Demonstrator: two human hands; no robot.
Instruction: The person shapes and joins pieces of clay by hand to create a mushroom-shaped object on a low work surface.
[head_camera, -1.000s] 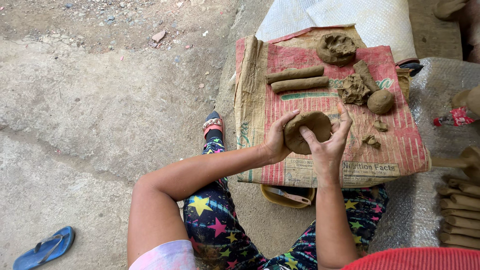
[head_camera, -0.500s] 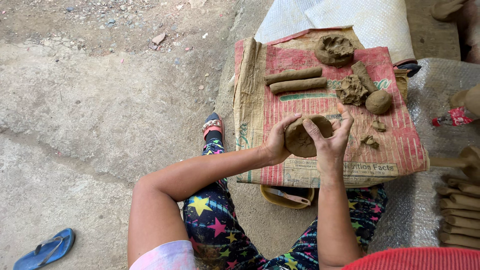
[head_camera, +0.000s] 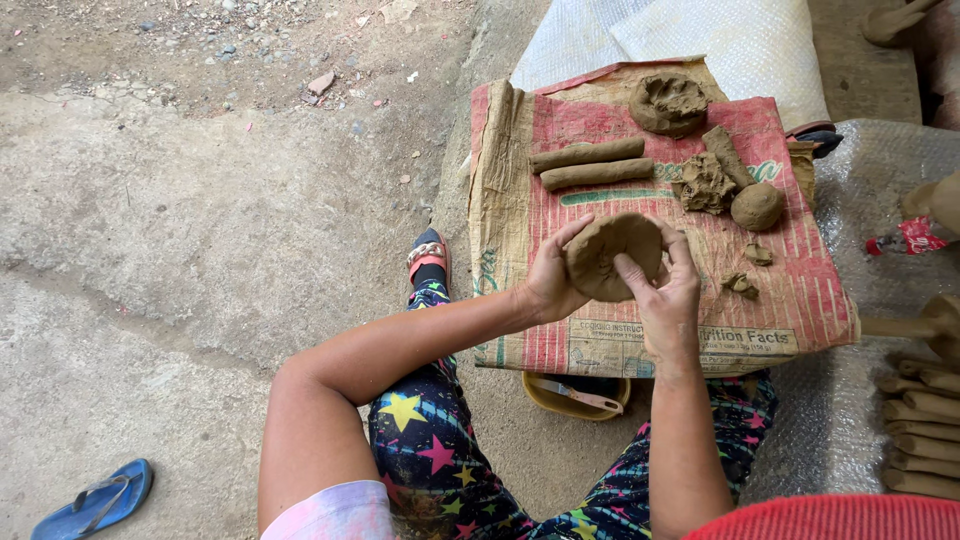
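Still tilted, clay disc facing up-left

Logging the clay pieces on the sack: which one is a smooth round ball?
The clay ball at the sack's right side, just right of the ragged clump. The others are rolled logs, a dented lump, or small crumbs.

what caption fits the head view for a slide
Both hands, left hand and right hand, cup a round clay disc above a red sack bearing clay rolls.
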